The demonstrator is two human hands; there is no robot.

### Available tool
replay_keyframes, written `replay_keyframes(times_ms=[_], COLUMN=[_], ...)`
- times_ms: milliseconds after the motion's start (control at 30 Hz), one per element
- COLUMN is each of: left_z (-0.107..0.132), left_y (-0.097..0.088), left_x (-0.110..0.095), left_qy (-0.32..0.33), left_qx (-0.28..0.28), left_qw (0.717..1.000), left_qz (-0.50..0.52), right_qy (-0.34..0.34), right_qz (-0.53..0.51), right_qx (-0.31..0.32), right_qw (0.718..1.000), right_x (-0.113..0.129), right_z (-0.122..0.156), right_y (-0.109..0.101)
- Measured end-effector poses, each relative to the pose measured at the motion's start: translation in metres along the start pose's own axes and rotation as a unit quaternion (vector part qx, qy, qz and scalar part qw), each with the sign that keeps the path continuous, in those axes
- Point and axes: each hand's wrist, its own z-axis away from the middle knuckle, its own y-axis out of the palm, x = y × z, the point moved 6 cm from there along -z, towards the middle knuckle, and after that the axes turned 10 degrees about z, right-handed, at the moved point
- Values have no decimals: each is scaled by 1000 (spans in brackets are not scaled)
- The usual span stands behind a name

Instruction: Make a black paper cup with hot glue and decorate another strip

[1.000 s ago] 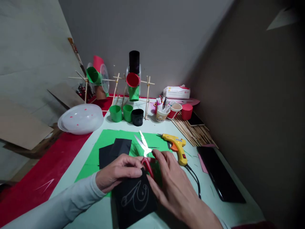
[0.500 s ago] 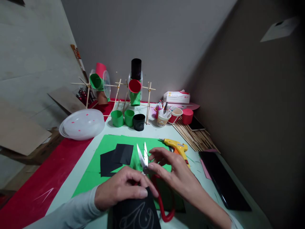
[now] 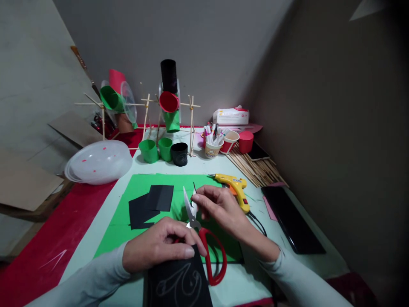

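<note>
My left hand (image 3: 161, 244) is closed on a black sheet (image 3: 179, 283) with a pale curved line drawing on it. Under its fingers pass the red-handled scissors (image 3: 215, 260), blades apart and pointing away from me. One red loop shows to the right; the other is mostly hidden by the hand, so whether it grips the scissors too is unclear. Thumb and fingers of my right hand (image 3: 217, 202) pinch a thin black strip (image 3: 194, 186) beside the blade tips. Beneath lies a green sheet (image 3: 111, 238) bearing cut black paper pieces (image 3: 161, 198).
A yellow glue gun (image 3: 234, 184) rests right of the green sheet, near a black phone-like slab (image 3: 292, 219). Behind stand green cups (image 3: 148, 151), a black cup (image 3: 179, 154), a pen cup (image 3: 213, 150) and stick frames (image 3: 192, 123). Wooden sticks (image 3: 255, 168) and plastic lids (image 3: 99, 162) flank them.
My right hand's fingers have closed from a loose spread into a pinch on the thin black strip at the blades. My left hand stays on the black sheet. The view has shifted slightly.
</note>
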Motion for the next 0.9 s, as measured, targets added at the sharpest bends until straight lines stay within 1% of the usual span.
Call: replay_keyframes(times_ms=[67, 167, 233, 300, 333, 367, 467, 500, 567, 633, 733, 833, 900], left_z=[-1, -3, -3, -1, 0, 2, 7, 8, 9, 8, 4, 1, -1], left_y=[-1, -2, -4, -10, -14, -19, -39, -46, -57, -64, -72, -77, -78], left_x=[1, 3, 5, 6, 5, 4, 1, 0, 2, 4, 10, 15, 17], left_qy=[-9, -18, -17, -13, -11, -9, -12, -18, -33, -46, -52, -44, -39], left_qx=[-1, -8, -15, -27, -35, -46, -106, -129, -166, -191, -234, -274, -291], left_qw=[1000, 1000, 1000, 1000, 999, 999, 991, 985, 972, 960, 939, 922, 912], left_qz=[-8, -16, -14, 0, 10, 21, 83, 110, 162, 202, 245, 271, 285], right_qy=[-22, -57, -72, -84, -91, -101, -131, -137, -145, -147, -149, -168, -182], right_qz=[57, 142, 181, 205, 215, 224, 261, 276, 309, 341, 380, 406, 417], right_qx=[-15, -53, -83, -95, -85, -63, 68, 98, 120, 107, 78, 89, 108], right_qw=[998, 987, 977, 970, 969, 967, 954, 946, 932, 922, 909, 894, 884], right_x=[3, 12, 18, 23, 24, 25, 20, 16, 8, 0, -10, -14, -13], right_z=[0, 0, 1, 5, 8, 12, 27, 32, 34, 28, 10, 4, 13], right_y=[-3, -11, -23, -41, -50, -57, -66, -65, -60, -48, -26, -9, -5])
